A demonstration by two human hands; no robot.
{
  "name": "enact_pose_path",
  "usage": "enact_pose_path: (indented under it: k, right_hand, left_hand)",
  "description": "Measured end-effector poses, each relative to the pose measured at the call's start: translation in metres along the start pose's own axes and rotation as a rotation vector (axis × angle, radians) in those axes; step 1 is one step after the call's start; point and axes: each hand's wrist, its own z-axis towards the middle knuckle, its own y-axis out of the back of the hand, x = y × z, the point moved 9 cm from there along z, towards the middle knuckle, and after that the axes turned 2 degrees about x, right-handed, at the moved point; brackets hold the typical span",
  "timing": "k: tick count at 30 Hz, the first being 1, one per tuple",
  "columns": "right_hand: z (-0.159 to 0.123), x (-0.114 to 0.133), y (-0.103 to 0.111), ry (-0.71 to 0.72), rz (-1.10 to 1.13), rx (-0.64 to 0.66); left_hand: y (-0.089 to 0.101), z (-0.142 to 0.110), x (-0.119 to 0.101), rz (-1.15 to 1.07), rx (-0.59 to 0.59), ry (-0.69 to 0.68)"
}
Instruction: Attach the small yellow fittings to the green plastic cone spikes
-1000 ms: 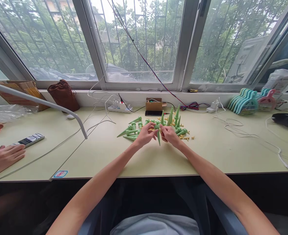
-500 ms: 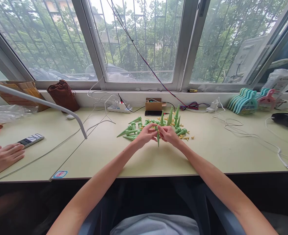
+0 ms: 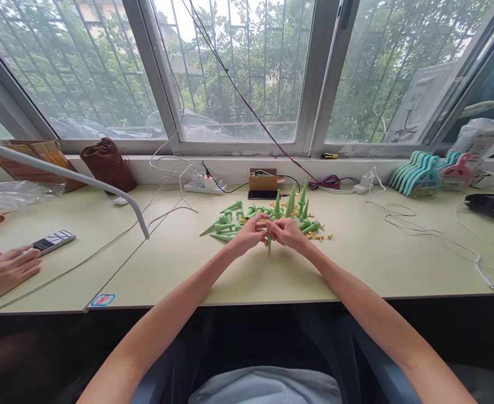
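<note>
The pale bench (image 3: 238, 283) has a straight front edge, crossed by both forearms. Its surface is open between the hands and that edge, and to the right as far as a loose white cable (image 3: 432, 231). Toward the left run a seam and a gray cable (image 3: 91, 256), with another person's hand (image 3: 9, 272) beyond. The left grip (image 3: 252, 231) and right grip (image 3: 286, 231) meet just in front of the pile, fingers closed together on one held spike (image 3: 269, 244). It is green, slender and tapering, point down above the bench; fingers cover its upper part. Similar green spikes (image 3: 225, 227) lie left of and behind the hands, thick-collared at one end; several upright spikes (image 3: 290, 203) stand tip up behind the right grip. Small yellow pieces (image 3: 315, 237), branched in shape, lie scattered to the right.
</note>
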Motion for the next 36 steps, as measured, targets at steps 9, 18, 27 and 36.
enact_pose_path:
  k: [9, 18, 27, 36]
  right_hand:
    - [0.001, -0.006, -0.003, -0.028, 0.008, 0.013]
    - [0.000, -0.006, -0.005, -0.030, 0.063, 0.034]
    - [0.000, -0.004, -0.004, -0.015, 0.010, 0.020]
    - [-0.001, 0.006, 0.002, 0.036, -0.111, -0.051]
  left_hand:
    - [0.001, -0.001, 0.001, 0.031, -0.029, -0.003]
    - [0.004, 0.001, 0.005, 0.058, -0.035, -0.023]
    - [0.006, 0.001, 0.005, 0.063, -0.059, -0.010]
    - [-0.001, 0.000, 0.001, 0.047, -0.037, 0.002]
